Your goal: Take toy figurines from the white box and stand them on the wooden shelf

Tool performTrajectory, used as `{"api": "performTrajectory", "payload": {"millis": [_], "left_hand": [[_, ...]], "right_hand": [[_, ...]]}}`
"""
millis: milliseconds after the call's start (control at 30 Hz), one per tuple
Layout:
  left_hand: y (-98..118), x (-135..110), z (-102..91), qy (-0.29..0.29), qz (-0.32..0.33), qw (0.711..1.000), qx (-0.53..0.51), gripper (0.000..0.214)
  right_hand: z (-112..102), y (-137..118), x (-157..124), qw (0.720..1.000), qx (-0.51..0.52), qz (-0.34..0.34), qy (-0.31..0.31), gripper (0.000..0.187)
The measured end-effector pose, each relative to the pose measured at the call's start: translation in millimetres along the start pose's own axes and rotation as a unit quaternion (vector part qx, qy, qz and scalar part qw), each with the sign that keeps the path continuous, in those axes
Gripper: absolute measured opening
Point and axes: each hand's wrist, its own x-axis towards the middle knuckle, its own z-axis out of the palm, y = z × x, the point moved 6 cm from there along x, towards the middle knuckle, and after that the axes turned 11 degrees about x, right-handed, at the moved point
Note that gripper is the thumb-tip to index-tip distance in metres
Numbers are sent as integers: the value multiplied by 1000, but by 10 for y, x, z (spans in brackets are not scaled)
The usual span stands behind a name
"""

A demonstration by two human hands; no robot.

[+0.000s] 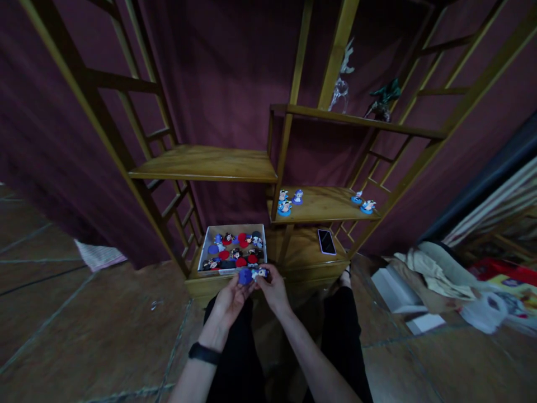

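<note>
The left hand (230, 298) and right hand (273, 288) together pinch a purple figurine (245, 276) just off the front edge of the box (237, 228), near its right corner. The fingertip hold looks light: a slip could drop it to the floor (104, 336), or a bump jostle the box.

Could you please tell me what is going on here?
A person holds a small purple-and-white figurine between the left hand and the right hand. Just beyond the hands, an open box with more figurines in it sits on the low shelf, where a phone also lies. Several other figurines stand on the shelf above the phone.
</note>
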Motion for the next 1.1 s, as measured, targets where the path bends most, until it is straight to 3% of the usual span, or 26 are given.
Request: {"api": "performTrajectory", "payload": {"millis": [133, 400, 700, 1100], "left_hand": [[-36, -7, 13, -48, -16, 998, -32, 23], [-61, -12, 19, -104, -10, 993, -55, 23], [-110, 19, 7, -105, 23, 993, -51, 16], [-164, -42, 62, -96, -23, 993, -60, 18]], "right_hand": [[-10, -24, 30, 997, -61, -53, 5, 31], [30, 22, 42, 994, -87, -67, -2, 33], [98, -76, 14, 981, -159, -105, -22, 33], [162, -262, -102, 937, -299, -150, -97, 38]]}}
